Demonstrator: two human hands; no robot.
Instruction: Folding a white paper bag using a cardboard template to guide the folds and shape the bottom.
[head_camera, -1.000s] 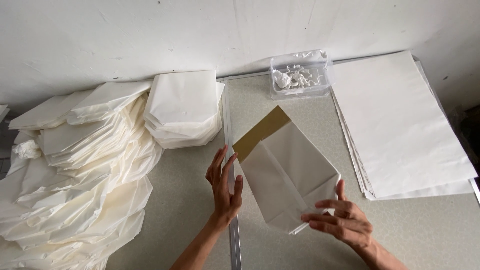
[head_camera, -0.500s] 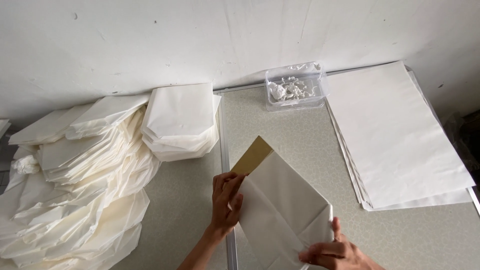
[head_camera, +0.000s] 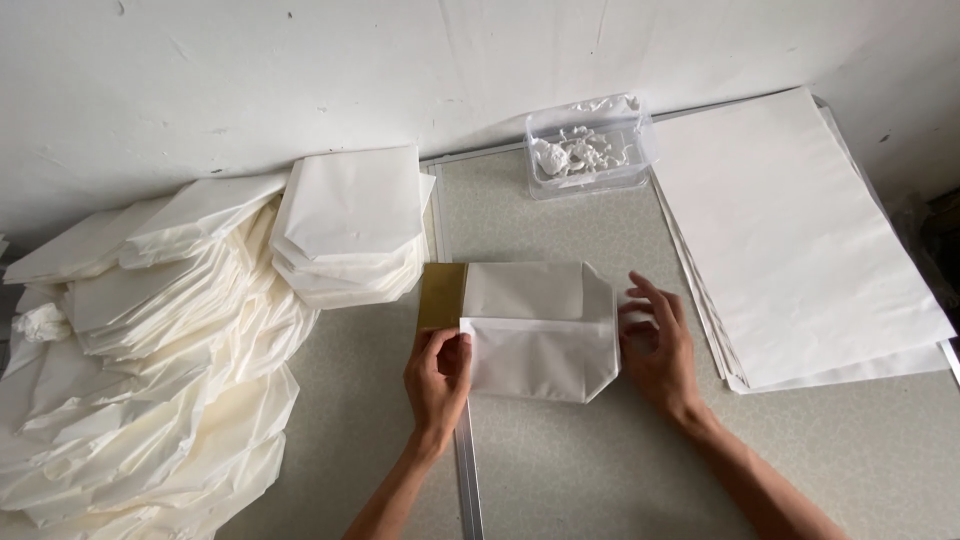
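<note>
A white paper bag (head_camera: 535, 330) lies flat on the speckled table (head_camera: 600, 470), folded over a tan cardboard insert (head_camera: 442, 296) that sticks out at its left end. My left hand (head_camera: 438, 380) pinches the bag's lower left corner next to the cardboard. My right hand (head_camera: 658, 345) rests with spread fingers against the bag's right, angled end, pressing it down.
A large heap of finished white bags (head_camera: 150, 360) fills the left side, with a neat stack (head_camera: 350, 225) just behind the bag. A clear plastic box of white paste (head_camera: 590, 148) stands by the wall. A pile of flat white sheets (head_camera: 800, 240) lies at right. A metal seam (head_camera: 467, 470) splits the table.
The bag was held up tilted in both hands; it now lies flat and horizontal on the table, with its end folded over and my hands at either end.
</note>
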